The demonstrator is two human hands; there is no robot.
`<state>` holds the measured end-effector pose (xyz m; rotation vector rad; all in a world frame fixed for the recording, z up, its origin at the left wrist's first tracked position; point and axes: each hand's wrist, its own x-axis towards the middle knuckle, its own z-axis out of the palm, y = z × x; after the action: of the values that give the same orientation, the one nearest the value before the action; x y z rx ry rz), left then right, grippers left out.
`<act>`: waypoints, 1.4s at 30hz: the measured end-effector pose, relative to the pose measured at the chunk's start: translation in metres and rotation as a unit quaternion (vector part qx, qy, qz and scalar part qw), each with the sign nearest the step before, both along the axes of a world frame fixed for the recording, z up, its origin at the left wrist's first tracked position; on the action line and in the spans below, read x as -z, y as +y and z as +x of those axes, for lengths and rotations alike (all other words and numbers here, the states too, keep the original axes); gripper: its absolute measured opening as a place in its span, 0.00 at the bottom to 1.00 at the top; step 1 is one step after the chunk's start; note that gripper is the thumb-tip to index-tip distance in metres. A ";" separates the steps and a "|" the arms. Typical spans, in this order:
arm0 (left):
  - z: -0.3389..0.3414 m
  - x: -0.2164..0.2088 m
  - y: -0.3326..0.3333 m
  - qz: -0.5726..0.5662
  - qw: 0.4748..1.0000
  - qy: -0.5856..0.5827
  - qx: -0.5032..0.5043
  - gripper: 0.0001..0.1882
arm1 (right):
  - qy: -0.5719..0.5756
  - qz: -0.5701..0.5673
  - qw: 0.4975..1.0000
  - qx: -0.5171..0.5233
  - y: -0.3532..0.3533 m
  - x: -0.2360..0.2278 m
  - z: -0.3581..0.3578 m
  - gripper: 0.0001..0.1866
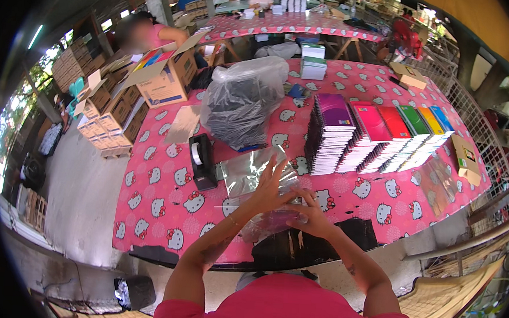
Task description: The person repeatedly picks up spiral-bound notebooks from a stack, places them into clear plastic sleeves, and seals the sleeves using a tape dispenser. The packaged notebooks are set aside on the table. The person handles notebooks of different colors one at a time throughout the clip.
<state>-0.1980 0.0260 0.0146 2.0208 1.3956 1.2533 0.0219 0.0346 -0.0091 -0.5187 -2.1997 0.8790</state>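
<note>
Working at the near edge of the pink table (158, 205), with both hands meeting over a clear bag (262, 221) that holds something purple. Left hand (270, 189) raised, fingers spread and pointing up, palm against the bag's upper part. Right hand (315, 218) curled, fingers pressed together on the bag's right end, pinching the plastic. Bag sitting just above the table edge, between the two hands, touching both. More clear plastic (248, 173) lying flat just beyond the bag, shiny and crumpled. Black tape dispenser (202, 161) standing just left of that plastic, roll of clear tape on top. Large plastic sack (243, 103) of dark items farther back, near the middle of the table. Stacks of notebooks (378, 137) to the right, fanned in a row: purple, pink, red, green, yellow, blue covers, purple stack nearest the sack. Small cardboard box (466, 157) at the far right edge, another (408, 75) at the far right corner. Small stack of white-and-green books (313, 67) at the far side. Open cardboard box (166, 78) with coloured contents at the far left corner, more cartons (103, 115) piled on the floor to the left. Another person (148, 36) in pink beyond that box, and a second pink table (286, 24) farther away.
</note>
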 end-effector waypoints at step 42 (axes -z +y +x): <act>-0.102 0.028 0.003 -0.023 0.958 -0.027 -0.283 0.22 | 0.193 -0.439 0.871 0.103 0.024 0.003 -0.036 0.23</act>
<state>-0.3003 0.0291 -0.0130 1.5862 2.0408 1.4599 -0.0146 0.0584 -0.0122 -0.8803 -1.2632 1.6860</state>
